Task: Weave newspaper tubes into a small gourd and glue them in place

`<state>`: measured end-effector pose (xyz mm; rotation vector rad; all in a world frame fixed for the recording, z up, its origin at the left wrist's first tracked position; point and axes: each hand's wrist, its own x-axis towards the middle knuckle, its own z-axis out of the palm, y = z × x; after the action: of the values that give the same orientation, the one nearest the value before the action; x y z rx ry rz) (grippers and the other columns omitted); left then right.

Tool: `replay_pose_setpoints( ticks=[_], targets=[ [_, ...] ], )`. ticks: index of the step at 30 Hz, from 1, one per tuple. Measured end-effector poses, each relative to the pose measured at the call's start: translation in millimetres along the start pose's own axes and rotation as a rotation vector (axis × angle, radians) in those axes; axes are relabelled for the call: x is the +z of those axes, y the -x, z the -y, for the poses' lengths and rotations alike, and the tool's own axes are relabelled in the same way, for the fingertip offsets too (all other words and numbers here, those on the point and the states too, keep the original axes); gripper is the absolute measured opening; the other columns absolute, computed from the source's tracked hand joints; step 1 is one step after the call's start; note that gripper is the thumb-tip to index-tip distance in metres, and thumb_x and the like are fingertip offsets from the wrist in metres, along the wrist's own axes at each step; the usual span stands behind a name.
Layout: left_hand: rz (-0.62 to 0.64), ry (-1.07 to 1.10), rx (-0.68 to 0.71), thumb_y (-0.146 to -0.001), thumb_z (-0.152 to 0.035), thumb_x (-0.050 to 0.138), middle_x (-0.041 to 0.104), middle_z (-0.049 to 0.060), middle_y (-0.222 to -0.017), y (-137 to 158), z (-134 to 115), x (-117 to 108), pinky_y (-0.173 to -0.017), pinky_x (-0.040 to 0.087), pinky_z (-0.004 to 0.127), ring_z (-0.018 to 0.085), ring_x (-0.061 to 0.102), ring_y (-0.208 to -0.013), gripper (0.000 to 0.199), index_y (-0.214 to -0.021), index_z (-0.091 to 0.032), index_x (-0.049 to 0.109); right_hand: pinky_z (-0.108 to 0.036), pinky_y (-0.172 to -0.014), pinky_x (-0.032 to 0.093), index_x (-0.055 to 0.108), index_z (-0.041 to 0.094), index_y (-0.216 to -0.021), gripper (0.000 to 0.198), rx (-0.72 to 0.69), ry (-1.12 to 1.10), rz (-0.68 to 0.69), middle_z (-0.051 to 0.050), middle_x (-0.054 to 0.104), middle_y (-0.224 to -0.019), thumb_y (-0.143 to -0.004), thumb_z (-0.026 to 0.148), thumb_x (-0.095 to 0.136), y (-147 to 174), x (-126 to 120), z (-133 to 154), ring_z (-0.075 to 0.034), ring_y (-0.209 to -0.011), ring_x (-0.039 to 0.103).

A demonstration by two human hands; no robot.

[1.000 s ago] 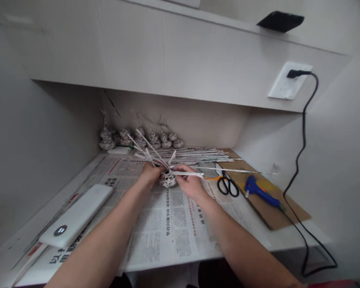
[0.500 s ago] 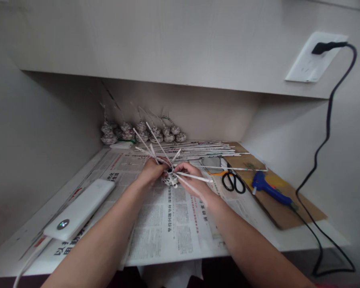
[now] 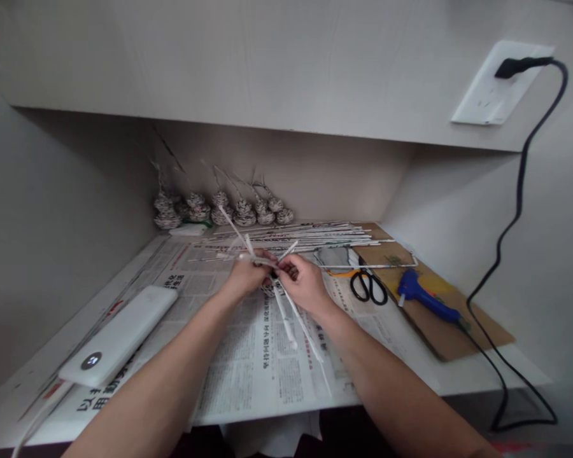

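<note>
The left hand (image 3: 252, 275) and the right hand (image 3: 302, 280) meet over the middle of the worktop (image 3: 458, 380), close to a small woven paper ball (image 3: 268, 290) that sits just above or on the newspaper (image 3: 239, 362); which of the two cannot be told. The left grip is closed around the ball's near-left side, its fingertips mostly hidden. The right grip pinches paper strips (image 3: 286, 318) between thumb and forefinger at the top of the ball. Two of these strips slant down toward the person, while others point up and away.

Behind the hands, a loose bundle of rolled paper tubes (image 3: 310, 236) lies crosswise. Farther back, against the wall, stands a row of woven paper gourds (image 3: 244, 214), several with thin stems rising from them.

To the right of the right hand lie black-handled scissors (image 3: 379, 291), near a sheet of brown cardboard (image 3: 446, 340). On the cardboard rests a blue glue gun (image 3: 432, 304); a black cord (image 3: 519, 184) hangs beside it from a white wall socket (image 3: 489, 95). Left of the left forearm, a white power bank (image 3: 128, 327) with a round display lies at a slant on the newspaper, a pale cable (image 3: 41, 413) at its near end.
</note>
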<state>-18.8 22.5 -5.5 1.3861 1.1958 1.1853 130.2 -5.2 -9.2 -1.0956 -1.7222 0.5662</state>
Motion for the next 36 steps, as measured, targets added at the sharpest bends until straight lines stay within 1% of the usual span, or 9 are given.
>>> replay_pose_setpoints(
  ticks=[4,6,10,15,18,22,26,32,36],
  targets=[
    [-0.032,0.007,-0.029,-0.058,-0.028,0.071,0.061,0.001,-0.065,-0.5,0.5,-1.5,-0.042,0.047,0.023,0.011,0.054,-0.049,0.023,-0.076,-0.014,0.065,-0.022,-0.053,0.039,0.058,0.022,-0.079,0.005,0.089,0.065,-0.057,0.004,0.057,-0.059,-0.077,0.025,0.055,-0.1,1.9,-5.3,-0.012,-0.052,0.052],
    [-0.031,0.012,-0.044,-0.058,-0.028,0.071,0.061,0.001,-0.064,-0.7,0.1,-1.2,-0.041,0.047,0.023,0.012,0.054,-0.049,0.022,-0.074,-0.013,0.065,-0.021,-0.052,0.038,0.057,0.022,-0.079,0.005,0.096,0.057,-0.053,0.004,0.057,-0.06,-0.075,0.022,0.054,-0.2,3.0,-6.2,-0.012,-0.052,0.052],
    [-0.021,0.03,-0.053,-0.058,-0.024,0.07,0.064,0.002,-0.064,0.2,-1.1,2.0,-0.042,0.046,0.022,0.011,0.055,-0.048,0.021,-0.075,-0.013,0.064,-0.023,-0.059,0.043,0.06,0.022,-0.086,0.013,0.03,0.059,-0.019,0.002,0.065,-0.073,-0.073,0.021,0.057,0.3,5.3,-0.7,-0.013,-0.059,0.056],
    [-0.039,0.024,-0.064,-0.057,-0.028,0.073,0.065,0.003,-0.064,2.2,-1.0,3.3,-0.042,0.046,0.022,0.012,0.055,-0.048,0.025,-0.077,-0.013,0.065,-0.026,-0.066,0.044,0.063,0.021,-0.08,0.007,-0.06,0.254,-0.048,-0.003,0.067,-0.075,-0.077,0.024,0.056,-0.1,6.5,1.7,-0.016,-0.065,0.059],
    [-0.039,0.022,-0.05,-0.056,-0.032,0.075,0.067,0.005,-0.073,2.1,0.5,1.9,-0.046,0.051,0.025,0.013,0.058,-0.055,0.029,-0.076,-0.013,0.067,-0.024,-0.059,0.042,0.061,0.021,-0.077,0.008,0.026,0.197,-0.088,-0.001,0.065,-0.066,-0.078,0.026,0.055,-1.6,6.2,-2.6,-0.014,-0.057,0.057],
    [-0.033,0.061,-0.053,-0.055,-0.034,0.077,0.065,0.005,-0.073,1.8,0.7,0.8,-0.045,0.051,0.024,0.013,0.056,-0.057,0.031,-0.075,-0.013,0.067,-0.023,-0.051,0.037,0.059,0.021,-0.069,0.015,0.197,0.106,-0.131,0.002,0.059,-0.056,-0.076,0.034,0.058,-4.0,5.8,-6.2,-0.013,-0.05,0.053],
    [0.012,0.037,-0.032,-0.056,-0.034,0.077,0.064,0.004,-0.073,3.8,-3.4,-0.6,-0.046,0.051,0.024,0.014,0.057,-0.06,0.03,-0.076,-0.013,0.067,-0.023,-0.05,0.035,0.059,0.021,-0.069,0.017,0.185,0.113,-0.13,0.004,0.055,-0.052,-0.076,0.036,0.058,-4.8,5.7,-6.2,-0.012,-0.048,0.05],
    [0.037,-0.084,0.011,-0.061,-0.035,0.075,0.061,0.0,-0.058,4.6,-4.2,-2.4,-0.041,0.042,0.021,0.01,0.05,-0.043,0.029,-0.08,-0.014,0.068,-0.022,-0.051,0.036,0.057,0.021,-0.069,0.019,0.21,0.054,-0.169,0.003,0.057,-0.055,-0.077,0.037,0.056,-7.8,8.9,-18.1,-0.013,-0.052,0.053],
    [0.057,-0.073,0.038,-0.062,-0.037,0.074,0.063,0.001,-0.063,3.1,-3.7,-4.8,-0.044,0.045,0.022,0.011,0.053,-0.048,0.028,-0.078,-0.015,0.068,-0.022,-0.05,0.039,0.057,0.02,-0.069,0.02,0.26,-0.039,-0.171,0.003,0.058,-0.056,-0.075,0.039,0.057,-10.4,11.4,-25.6,-0.013,-0.053,0.054]
  ],
)
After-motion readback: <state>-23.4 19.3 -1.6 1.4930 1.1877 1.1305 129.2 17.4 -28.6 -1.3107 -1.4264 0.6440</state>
